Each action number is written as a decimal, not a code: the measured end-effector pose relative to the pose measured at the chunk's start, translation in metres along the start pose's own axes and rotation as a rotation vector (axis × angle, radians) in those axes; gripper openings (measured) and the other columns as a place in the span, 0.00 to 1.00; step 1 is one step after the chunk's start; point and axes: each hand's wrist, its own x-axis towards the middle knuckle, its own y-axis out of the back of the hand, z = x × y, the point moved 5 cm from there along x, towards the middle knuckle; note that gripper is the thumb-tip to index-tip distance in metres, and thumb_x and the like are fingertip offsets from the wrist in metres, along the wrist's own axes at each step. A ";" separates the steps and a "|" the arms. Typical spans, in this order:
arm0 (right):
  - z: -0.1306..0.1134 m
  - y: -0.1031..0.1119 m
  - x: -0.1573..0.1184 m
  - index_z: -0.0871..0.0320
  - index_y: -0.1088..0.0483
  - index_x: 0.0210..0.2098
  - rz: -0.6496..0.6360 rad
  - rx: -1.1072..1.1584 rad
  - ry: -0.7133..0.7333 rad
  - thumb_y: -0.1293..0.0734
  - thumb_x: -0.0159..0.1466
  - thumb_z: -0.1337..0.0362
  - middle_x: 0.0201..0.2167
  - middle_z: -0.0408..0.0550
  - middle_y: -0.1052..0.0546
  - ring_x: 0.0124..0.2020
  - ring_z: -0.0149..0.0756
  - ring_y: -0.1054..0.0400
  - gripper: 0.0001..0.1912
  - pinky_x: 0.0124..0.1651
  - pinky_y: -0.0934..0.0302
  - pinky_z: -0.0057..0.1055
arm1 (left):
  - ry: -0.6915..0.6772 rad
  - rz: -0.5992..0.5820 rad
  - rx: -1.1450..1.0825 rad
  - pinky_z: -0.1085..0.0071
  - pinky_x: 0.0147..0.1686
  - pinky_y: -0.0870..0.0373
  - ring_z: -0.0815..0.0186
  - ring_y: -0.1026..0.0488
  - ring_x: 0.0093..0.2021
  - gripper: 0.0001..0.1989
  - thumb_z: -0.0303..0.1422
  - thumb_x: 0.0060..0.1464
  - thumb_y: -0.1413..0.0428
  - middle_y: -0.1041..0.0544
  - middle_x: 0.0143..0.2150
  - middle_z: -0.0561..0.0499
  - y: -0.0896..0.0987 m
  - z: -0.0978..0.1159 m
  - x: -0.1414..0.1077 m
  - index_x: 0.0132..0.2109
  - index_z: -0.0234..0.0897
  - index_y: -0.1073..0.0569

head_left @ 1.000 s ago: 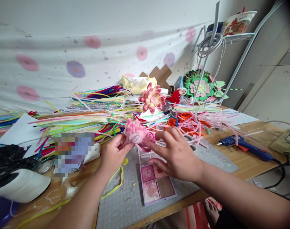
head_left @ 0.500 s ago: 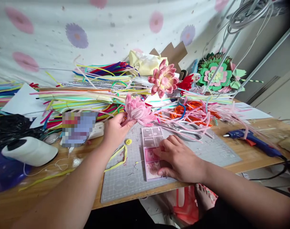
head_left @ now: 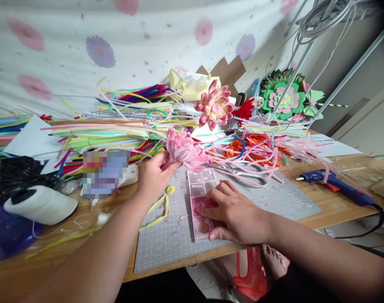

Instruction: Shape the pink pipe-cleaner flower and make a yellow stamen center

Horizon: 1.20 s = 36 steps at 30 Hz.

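Between the fingertips and thumb of my left hand point(head_left: 155, 172) is a pink fuzzy flower point(head_left: 185, 149), its petals facing right. My right hand point(head_left: 231, 212) lies over the right side of an open pink powder palette point(head_left: 202, 233), its index finger pressed on the dark pink pan and its thumb by the palette's lower right edge. The palette rests on a grey cutting mat point(head_left: 166, 252). A small yellow coil point(head_left: 170, 190) and a bent yellow strip point(head_left: 157, 219) lie left of the palette.
Scissors point(head_left: 251, 176) lie beyond the palette, partly under pink stems. A blue glue gun point(head_left: 340, 187) is at the right, a white thread spool point(head_left: 42, 205) at the left. Bundles of coloured pipe cleaners point(head_left: 106, 130) and a larger pink flower point(head_left: 214, 105) stand behind.
My right index finger has shifted slightly left on the dark pink pan. My left hand still grips the pink flower. The whole view has moved slightly.
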 end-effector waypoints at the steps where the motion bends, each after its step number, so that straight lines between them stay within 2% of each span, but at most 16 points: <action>1: 0.000 0.005 0.000 0.53 0.28 0.49 0.040 0.013 0.005 0.40 0.63 0.43 0.38 0.51 0.33 0.39 0.42 0.45 0.25 0.45 0.48 0.43 | -0.015 -0.002 0.012 0.74 0.25 0.43 0.68 0.38 0.25 0.10 0.40 0.49 0.42 0.36 0.22 0.57 0.001 0.002 -0.001 0.31 0.38 0.30; 3: 0.003 0.022 0.000 0.57 0.28 0.49 0.196 0.056 0.017 0.40 0.65 0.46 0.37 0.51 0.33 0.38 0.41 0.44 0.24 0.43 0.46 0.41 | -0.028 -0.018 0.017 0.73 0.26 0.41 0.67 0.36 0.25 0.09 0.39 0.50 0.43 0.33 0.23 0.56 0.001 0.004 -0.002 0.32 0.38 0.30; 6: 0.011 0.054 -0.005 0.61 0.33 0.55 0.480 0.050 0.001 0.42 0.67 0.52 0.38 0.53 0.35 0.38 0.41 0.43 0.24 0.41 0.45 0.40 | -0.029 -0.070 -0.035 0.72 0.30 0.37 0.64 0.31 0.29 0.10 0.39 0.52 0.44 0.27 0.28 0.52 -0.001 0.005 -0.004 0.36 0.37 0.28; 8: 0.014 0.067 -0.007 0.61 0.36 0.59 0.566 -0.033 -0.027 0.41 0.67 0.53 0.38 0.53 0.36 0.39 0.42 0.43 0.26 0.42 0.44 0.41 | -0.039 -0.087 -0.047 0.70 0.31 0.35 0.62 0.29 0.31 0.11 0.40 0.52 0.44 0.26 0.29 0.51 -0.002 0.006 -0.004 0.38 0.36 0.28; 11: 0.014 0.072 -0.002 0.60 0.35 0.58 0.566 -0.155 -0.051 0.41 0.66 0.51 0.39 0.54 0.35 0.40 0.44 0.43 0.26 0.44 0.44 0.44 | -0.048 -0.097 -0.064 0.69 0.33 0.33 0.61 0.28 0.33 0.13 0.41 0.53 0.44 0.27 0.29 0.51 -0.004 0.007 -0.006 0.39 0.36 0.28; 18: 0.007 0.063 0.012 0.56 0.33 0.56 0.514 -0.291 -0.041 0.40 0.65 0.48 0.43 0.55 0.33 0.43 0.46 0.44 0.26 0.47 0.46 0.49 | -0.058 -0.099 -0.065 0.69 0.33 0.32 0.59 0.27 0.33 0.13 0.41 0.52 0.43 0.25 0.28 0.51 -0.004 0.006 -0.007 0.39 0.37 0.26; 23: 0.014 0.077 0.007 0.58 0.32 0.55 0.600 -0.277 -0.089 0.42 0.66 0.50 0.41 0.54 0.34 0.40 0.44 0.44 0.25 0.43 0.44 0.43 | -0.052 -0.084 -0.103 0.68 0.35 0.31 0.58 0.26 0.35 0.12 0.41 0.52 0.43 0.27 0.26 0.51 -0.003 0.008 -0.007 0.38 0.36 0.26; 26: 0.014 0.076 0.010 0.56 0.36 0.58 0.567 -0.284 -0.105 0.42 0.66 0.47 0.43 0.55 0.35 0.41 0.45 0.44 0.28 0.44 0.45 0.44 | -0.055 -0.105 -0.133 0.68 0.35 0.31 0.58 0.26 0.36 0.12 0.41 0.52 0.43 0.25 0.28 0.50 -0.004 0.008 -0.008 0.38 0.37 0.26; 30: 0.010 0.068 0.016 0.53 0.35 0.58 0.518 -0.313 -0.085 0.40 0.63 0.44 0.44 0.54 0.34 0.42 0.47 0.44 0.30 0.46 0.47 0.47 | -0.039 -0.126 -0.152 0.67 0.36 0.31 0.58 0.26 0.36 0.13 0.41 0.51 0.42 0.24 0.30 0.50 -0.006 0.006 -0.008 0.39 0.37 0.26; 36: 0.013 0.071 0.014 0.54 0.36 0.59 0.563 -0.354 -0.140 0.40 0.63 0.44 0.45 0.55 0.34 0.42 0.47 0.45 0.31 0.45 0.46 0.46 | -0.006 -0.156 -0.228 0.67 0.37 0.30 0.59 0.25 0.37 0.13 0.40 0.52 0.43 0.21 0.34 0.49 -0.007 0.007 -0.007 0.40 0.35 0.26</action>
